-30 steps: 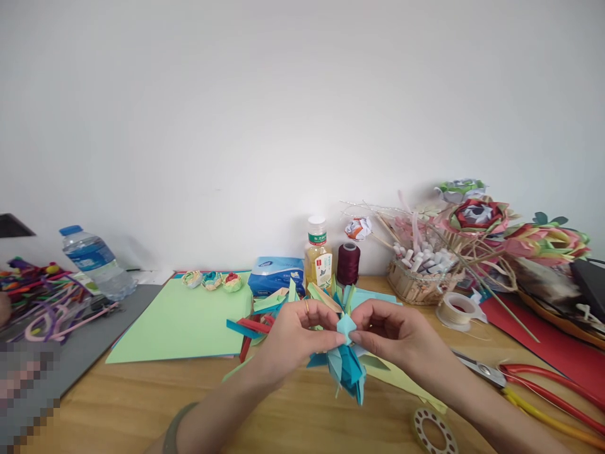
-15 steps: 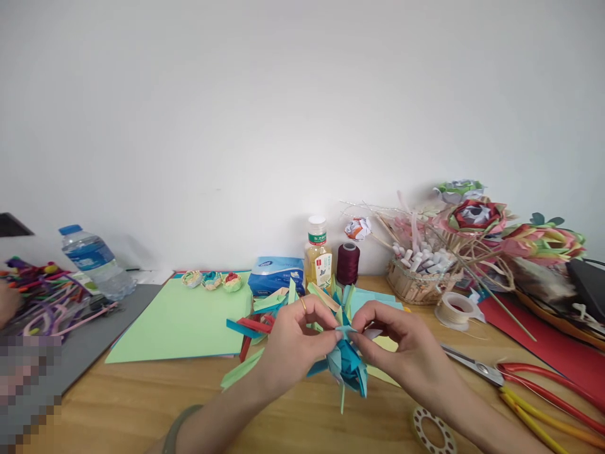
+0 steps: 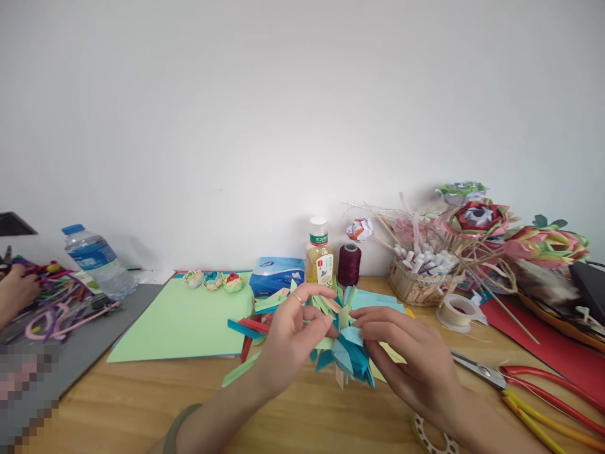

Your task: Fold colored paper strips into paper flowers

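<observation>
Between my hands is a folded paper flower (image 3: 352, 359) in dark and light blue, with some pale green and peach strips, held a little above the table. My left hand (image 3: 290, 343), with a ring on one finger, holds its left side between thumb and curled fingers, index finger raised. My right hand (image 3: 411, 353) grips a light blue petal at the right. Behind them lies a loose pile of folded paper strips (image 3: 253, 326) in red, blue and green, partly hidden by my left hand.
Green paper sheets (image 3: 184, 321) carry small paper flowers (image 3: 212, 281). A tissue pack (image 3: 276, 275), drink bottle (image 3: 319, 252), thread spool (image 3: 349, 265) and basket (image 3: 420, 287) stand behind. Scissors (image 3: 491, 378) and a tape roll (image 3: 432, 435) lie right. Another person's hand (image 3: 16, 293) is left.
My left index finger has lifted off the flower. My right hand has turned inward, and the flower's petals have tilted and spread. The other person's hand has come further into view.
</observation>
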The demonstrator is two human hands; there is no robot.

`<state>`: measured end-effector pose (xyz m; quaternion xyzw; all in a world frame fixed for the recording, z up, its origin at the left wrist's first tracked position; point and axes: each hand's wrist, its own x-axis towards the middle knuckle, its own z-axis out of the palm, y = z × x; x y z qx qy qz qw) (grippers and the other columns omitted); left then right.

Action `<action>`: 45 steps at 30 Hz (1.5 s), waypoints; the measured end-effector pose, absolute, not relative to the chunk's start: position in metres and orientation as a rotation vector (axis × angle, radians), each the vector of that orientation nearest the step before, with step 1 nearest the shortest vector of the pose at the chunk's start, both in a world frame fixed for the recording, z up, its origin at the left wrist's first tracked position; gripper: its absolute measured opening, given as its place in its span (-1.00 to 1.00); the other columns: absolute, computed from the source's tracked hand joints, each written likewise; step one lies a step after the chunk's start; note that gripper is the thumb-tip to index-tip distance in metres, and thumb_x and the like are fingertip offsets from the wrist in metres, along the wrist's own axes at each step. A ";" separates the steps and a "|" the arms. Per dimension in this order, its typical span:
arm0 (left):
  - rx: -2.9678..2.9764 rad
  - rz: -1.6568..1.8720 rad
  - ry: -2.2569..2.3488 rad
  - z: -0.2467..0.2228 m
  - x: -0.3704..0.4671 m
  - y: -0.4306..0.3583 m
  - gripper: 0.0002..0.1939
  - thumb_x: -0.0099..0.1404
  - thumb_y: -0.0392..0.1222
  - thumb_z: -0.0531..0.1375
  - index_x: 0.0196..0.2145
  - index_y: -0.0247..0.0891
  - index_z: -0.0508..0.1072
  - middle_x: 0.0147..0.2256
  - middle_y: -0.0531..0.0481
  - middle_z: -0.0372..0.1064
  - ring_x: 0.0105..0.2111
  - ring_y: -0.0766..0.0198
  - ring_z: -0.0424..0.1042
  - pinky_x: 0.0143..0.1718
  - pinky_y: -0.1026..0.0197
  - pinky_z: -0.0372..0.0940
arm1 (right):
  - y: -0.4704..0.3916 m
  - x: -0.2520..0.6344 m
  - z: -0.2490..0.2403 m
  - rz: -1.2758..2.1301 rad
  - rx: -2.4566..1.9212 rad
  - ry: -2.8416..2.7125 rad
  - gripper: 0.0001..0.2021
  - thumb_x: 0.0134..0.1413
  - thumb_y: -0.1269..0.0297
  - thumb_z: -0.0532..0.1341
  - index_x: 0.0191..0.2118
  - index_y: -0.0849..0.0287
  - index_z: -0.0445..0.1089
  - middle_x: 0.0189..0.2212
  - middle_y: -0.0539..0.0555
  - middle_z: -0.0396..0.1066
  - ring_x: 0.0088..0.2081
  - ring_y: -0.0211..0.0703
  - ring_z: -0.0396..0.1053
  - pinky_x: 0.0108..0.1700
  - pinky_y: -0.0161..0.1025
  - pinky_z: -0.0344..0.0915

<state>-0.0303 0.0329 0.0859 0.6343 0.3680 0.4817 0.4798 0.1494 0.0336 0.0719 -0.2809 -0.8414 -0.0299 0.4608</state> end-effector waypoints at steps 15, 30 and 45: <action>2.189 1.710 0.823 0.070 -0.027 0.042 -0.85 0.13 -0.47 0.17 -0.40 -0.27 0.44 -0.42 -0.03 0.42 -0.38 0.31 0.43 -0.35 0.28 0.34 | 0.031 0.144 0.084 0.612 -1.141 -1.900 -0.80 0.15 0.14 0.10 -0.38 0.14 0.31 -0.59 -0.06 0.32 -0.55 -0.28 0.27 -0.54 -0.36 0.20; 1.546 1.306 0.850 0.062 -0.024 0.038 -0.92 0.25 -0.20 0.13 -0.38 -0.23 0.29 -0.01 -0.13 0.30 0.04 0.16 0.28 0.00 0.09 0.23 | 0.040 0.147 0.084 0.992 -1.136 -1.727 -0.66 0.02 -0.02 0.15 -0.53 0.15 0.18 -0.56 -0.06 0.15 -0.47 -0.25 0.14 -0.44 -0.32 0.12; 1.426 1.351 0.902 0.066 -0.022 0.036 -0.79 0.19 -0.07 0.19 -0.42 -0.26 0.30 -0.19 -0.12 0.39 -0.18 0.21 0.39 -0.16 0.16 0.30 | 0.036 0.145 0.088 1.108 -1.064 -1.632 -0.65 -0.03 0.00 0.18 -0.58 0.15 0.17 -0.61 -0.05 0.19 -0.50 -0.24 0.21 -0.44 -0.29 0.19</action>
